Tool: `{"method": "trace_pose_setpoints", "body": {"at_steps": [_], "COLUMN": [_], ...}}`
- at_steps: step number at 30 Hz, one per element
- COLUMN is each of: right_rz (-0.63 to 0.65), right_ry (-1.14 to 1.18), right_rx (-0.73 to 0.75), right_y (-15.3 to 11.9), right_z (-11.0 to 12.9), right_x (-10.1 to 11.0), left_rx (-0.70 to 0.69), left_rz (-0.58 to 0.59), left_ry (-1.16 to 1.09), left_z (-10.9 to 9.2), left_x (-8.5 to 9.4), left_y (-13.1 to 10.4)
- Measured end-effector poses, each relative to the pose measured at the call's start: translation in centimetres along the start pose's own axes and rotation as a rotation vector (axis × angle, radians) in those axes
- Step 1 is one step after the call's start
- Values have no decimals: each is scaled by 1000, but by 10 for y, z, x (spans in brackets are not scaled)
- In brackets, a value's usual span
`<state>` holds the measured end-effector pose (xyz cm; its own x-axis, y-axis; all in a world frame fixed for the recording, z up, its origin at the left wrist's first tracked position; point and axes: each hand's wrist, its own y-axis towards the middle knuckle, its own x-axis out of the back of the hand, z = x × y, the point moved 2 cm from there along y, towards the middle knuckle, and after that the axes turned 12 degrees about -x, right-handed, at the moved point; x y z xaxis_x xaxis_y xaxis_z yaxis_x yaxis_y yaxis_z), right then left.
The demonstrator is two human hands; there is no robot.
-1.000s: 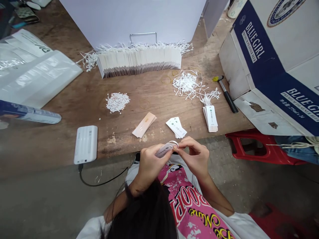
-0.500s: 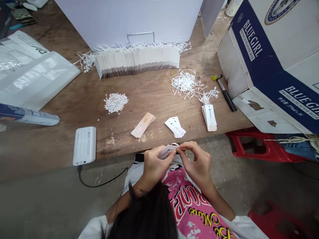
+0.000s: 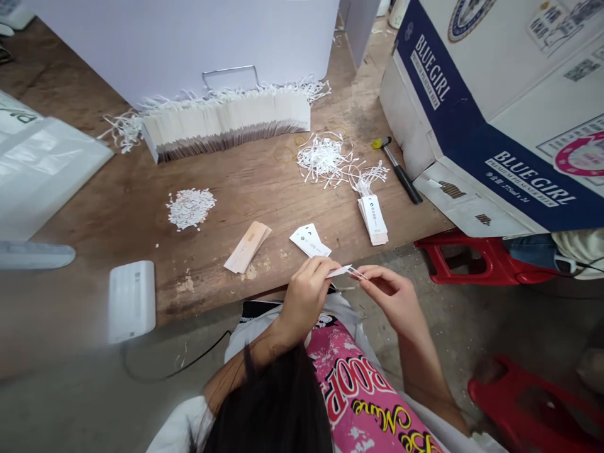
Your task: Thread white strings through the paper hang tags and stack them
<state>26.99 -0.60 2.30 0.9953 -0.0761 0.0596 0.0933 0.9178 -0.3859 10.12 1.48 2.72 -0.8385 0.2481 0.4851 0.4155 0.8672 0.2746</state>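
My left hand (image 3: pixel 306 296) is closed on a white hang tag (image 3: pixel 338 272), which shows edge-on in front of the table's near edge. From the tag's right end a white string (image 3: pixel 357 274) runs to my right hand (image 3: pixel 389 292), whose thumb and fingers pinch it. Just beyond my left hand lie a few fanned white tags (image 3: pixel 309 239). Left of them is a small stack of peach tags (image 3: pixel 248 246). A stack of strung white tags (image 3: pixel 372 219) lies to the right, below a heap of loose white strings (image 3: pixel 323 158).
A long row of strung tags (image 3: pixel 229 121) stands against a pale panel (image 3: pixel 189 44). Small white bits (image 3: pixel 190 208) are heaped at the left, near a white power bank (image 3: pixel 132 301). A hammer (image 3: pixel 401 171) lies beside a beer carton (image 3: pixel 425 113). Red stools (image 3: pixel 436 257) stand at the right.
My right hand has drawn away to the right, stretching the string out from the tag. My left hand has turned, so the tag is now edge-on. The view has shifted right.
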Motion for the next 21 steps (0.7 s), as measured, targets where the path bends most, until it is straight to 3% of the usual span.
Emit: {"method": "trace_pose_setpoints", "body": {"at_steps": [3,6,10,14,21], "right_rz": [112,129,85,116,139], "right_ry": [-138,-426,-786,-944,-1090], "right_rx": [-96,-102,25,111,170], "right_y": [0,13,58,120,207], "right_z": [17,47,91,120,132], "right_x": [38,74,105,111,93], "left_rx": [-20,-6,210,532,718], "left_rz": [83,136,96,26,-27], "left_ry": [32,-37,-309,-735,-956], "left_z": [4,11,23,30,28], "left_x": [-16,-38,-72,-107,-139], "left_y": [14,29,44,49,67]}}
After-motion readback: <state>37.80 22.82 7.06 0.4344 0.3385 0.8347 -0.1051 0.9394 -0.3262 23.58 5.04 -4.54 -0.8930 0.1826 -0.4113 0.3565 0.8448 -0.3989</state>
